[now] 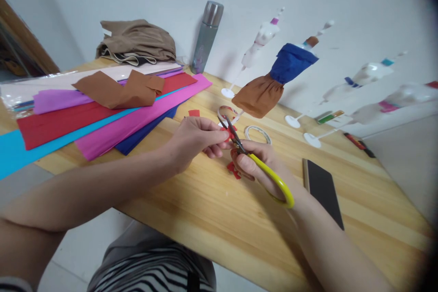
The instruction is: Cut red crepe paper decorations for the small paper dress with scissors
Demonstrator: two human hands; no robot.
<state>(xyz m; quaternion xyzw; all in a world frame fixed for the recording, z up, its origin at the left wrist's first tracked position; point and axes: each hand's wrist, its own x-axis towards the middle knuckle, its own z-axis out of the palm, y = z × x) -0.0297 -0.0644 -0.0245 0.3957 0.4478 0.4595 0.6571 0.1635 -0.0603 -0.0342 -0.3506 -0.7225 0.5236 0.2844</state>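
My left hand [201,139] pinches a small piece of red crepe paper [232,134] between thumb and fingers above the table. Yellow-handled scissors [273,175] are in my right hand [255,159], their slightly parted blades reaching up to the red piece. Part of the handle is hidden by my fingers. Below the right hand lies a red paper scrap [234,170] on the wood, and another red scrap [194,113] rests beyond my left hand. Just past the blades are a roll of tape [258,134] and a second ring-shaped roll [222,112].
Coloured crepe paper sheets [143,130] and a brown piece [119,91] cover the left side. Behind them sit folded brown cloth [143,39] and a flask [207,39]. Several mini mannequins stand along the back, one in a blue-and-brown dress [290,66]. A dark phone-like slab [323,189] lies right.
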